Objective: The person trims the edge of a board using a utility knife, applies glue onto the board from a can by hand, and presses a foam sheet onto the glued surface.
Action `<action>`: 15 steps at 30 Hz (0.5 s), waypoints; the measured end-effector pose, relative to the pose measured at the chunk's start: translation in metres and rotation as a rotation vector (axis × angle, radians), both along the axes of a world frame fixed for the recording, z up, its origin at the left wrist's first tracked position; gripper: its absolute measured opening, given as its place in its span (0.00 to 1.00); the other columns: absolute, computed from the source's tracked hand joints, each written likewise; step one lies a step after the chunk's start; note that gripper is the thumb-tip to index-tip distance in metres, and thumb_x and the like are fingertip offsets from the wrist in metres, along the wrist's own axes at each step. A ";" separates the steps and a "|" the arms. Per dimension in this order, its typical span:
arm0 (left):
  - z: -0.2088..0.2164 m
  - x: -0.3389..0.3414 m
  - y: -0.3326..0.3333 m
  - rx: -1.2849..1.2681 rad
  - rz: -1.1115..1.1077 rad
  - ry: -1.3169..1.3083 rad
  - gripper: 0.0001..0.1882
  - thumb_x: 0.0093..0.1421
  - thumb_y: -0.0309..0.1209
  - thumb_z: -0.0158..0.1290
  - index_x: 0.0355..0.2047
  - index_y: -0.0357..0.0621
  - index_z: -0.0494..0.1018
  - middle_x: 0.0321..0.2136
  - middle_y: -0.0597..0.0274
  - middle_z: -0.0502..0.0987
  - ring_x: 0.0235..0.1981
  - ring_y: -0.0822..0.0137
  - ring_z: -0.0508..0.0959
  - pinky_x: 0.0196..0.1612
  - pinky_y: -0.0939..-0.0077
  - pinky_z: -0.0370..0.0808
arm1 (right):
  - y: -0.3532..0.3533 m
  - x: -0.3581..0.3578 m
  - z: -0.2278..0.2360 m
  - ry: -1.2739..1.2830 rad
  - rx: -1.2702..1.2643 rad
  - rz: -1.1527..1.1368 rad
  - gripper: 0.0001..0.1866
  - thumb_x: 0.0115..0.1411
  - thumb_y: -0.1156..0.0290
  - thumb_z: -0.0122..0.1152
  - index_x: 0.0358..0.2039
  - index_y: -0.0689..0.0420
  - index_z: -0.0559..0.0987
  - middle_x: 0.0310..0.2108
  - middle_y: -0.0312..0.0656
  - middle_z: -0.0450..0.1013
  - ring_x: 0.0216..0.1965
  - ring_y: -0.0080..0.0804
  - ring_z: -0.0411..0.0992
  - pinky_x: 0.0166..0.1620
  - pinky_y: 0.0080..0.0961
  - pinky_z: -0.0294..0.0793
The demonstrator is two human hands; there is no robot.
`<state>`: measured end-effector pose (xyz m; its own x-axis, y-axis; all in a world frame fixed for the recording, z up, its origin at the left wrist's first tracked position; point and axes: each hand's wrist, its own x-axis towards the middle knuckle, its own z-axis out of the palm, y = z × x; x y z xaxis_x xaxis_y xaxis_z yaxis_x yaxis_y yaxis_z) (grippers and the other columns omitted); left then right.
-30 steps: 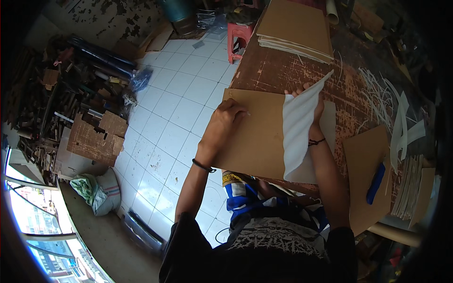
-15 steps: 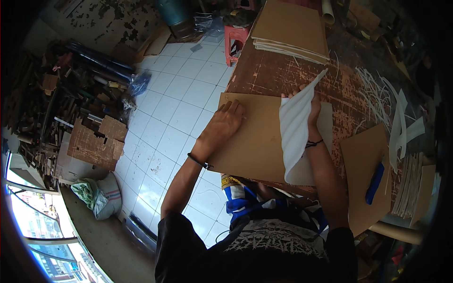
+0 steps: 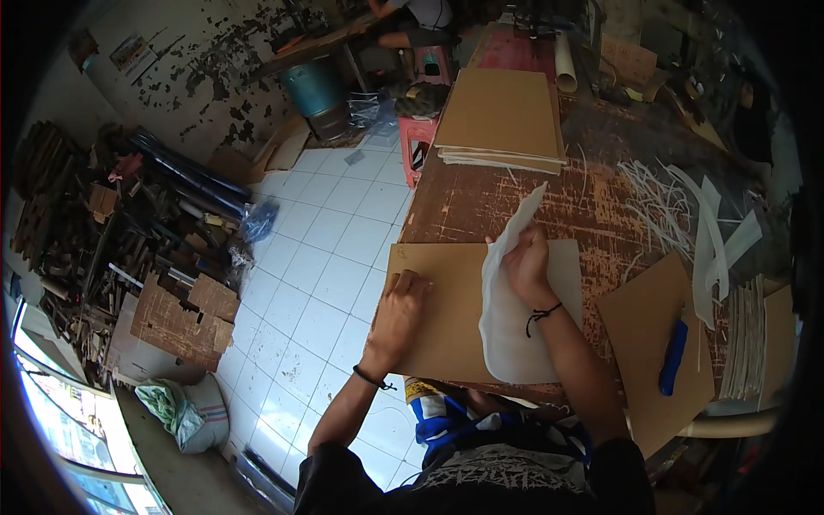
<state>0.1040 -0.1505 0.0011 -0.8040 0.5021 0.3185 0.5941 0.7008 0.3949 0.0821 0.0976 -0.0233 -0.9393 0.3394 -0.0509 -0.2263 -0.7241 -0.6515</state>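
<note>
A brown cardboard sheet [image 3: 448, 335] lies at the near left of the table, partly under a thin white foam-like sheet [image 3: 515, 348]. My right hand [image 3: 527, 262] is closed on the white sheet, whose left side is raised in a wavy fold while the rest lies flat. Near the cardboard's left edge rests my left hand [image 3: 400, 311], fingers bent and drawn together. What its fingertips hold, if anything, is hidden.
The worn brown table [image 3: 455, 206] bears a cardboard stack [image 3: 498, 112] at the far end. White strips [image 3: 657, 206], a cardboard piece [image 3: 639, 343] and a blue cutter-like tool [image 3: 674, 356] lie right. A red stool [image 3: 416, 142] stands left; a person [image 3: 421, 21] sits beyond.
The view has tilted up, showing more of the far room. My right hand has drawn the raised fold slightly left, and it stands narrower. My left hand stays on the cardboard, fingers more bent.
</note>
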 end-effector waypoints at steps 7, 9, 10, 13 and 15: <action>-0.010 -0.010 0.007 0.093 0.066 -0.002 0.06 0.59 0.23 0.56 0.37 0.36 0.76 0.37 0.50 0.77 0.40 0.48 0.78 0.45 0.57 0.77 | 0.005 -0.002 -0.007 0.034 0.046 0.032 0.14 0.59 0.69 0.43 0.44 0.54 0.72 0.38 0.37 0.72 0.41 0.34 0.73 0.58 0.52 0.73; -0.016 -0.015 0.007 0.012 0.020 0.062 0.03 0.60 0.23 0.55 0.35 0.36 0.75 0.36 0.49 0.76 0.40 0.48 0.77 0.45 0.56 0.76 | 0.003 -0.002 -0.009 0.024 0.062 0.040 0.15 0.59 0.69 0.43 0.45 0.54 0.72 0.39 0.37 0.72 0.42 0.34 0.73 0.58 0.52 0.73; -0.019 -0.015 0.005 0.011 0.025 0.054 0.03 0.60 0.23 0.55 0.35 0.36 0.75 0.36 0.49 0.76 0.40 0.48 0.77 0.45 0.56 0.76 | 0.002 -0.004 -0.010 0.029 0.066 0.039 0.15 0.59 0.69 0.43 0.45 0.54 0.72 0.39 0.37 0.72 0.42 0.34 0.73 0.58 0.52 0.73; -0.019 -0.014 0.011 -0.022 0.070 0.068 0.03 0.61 0.23 0.54 0.34 0.36 0.74 0.35 0.49 0.75 0.40 0.48 0.77 0.46 0.56 0.76 | 0.003 -0.004 -0.008 0.030 0.072 0.027 0.15 0.59 0.69 0.44 0.46 0.54 0.72 0.39 0.36 0.71 0.42 0.34 0.73 0.60 0.53 0.73; -0.019 -0.015 0.012 -0.107 0.071 0.102 0.04 0.64 0.23 0.49 0.39 0.37 0.72 0.38 0.49 0.74 0.44 0.48 0.76 0.49 0.55 0.74 | 0.001 -0.004 -0.005 0.036 0.072 0.027 0.15 0.59 0.69 0.44 0.46 0.54 0.72 0.39 0.36 0.71 0.42 0.34 0.73 0.60 0.53 0.72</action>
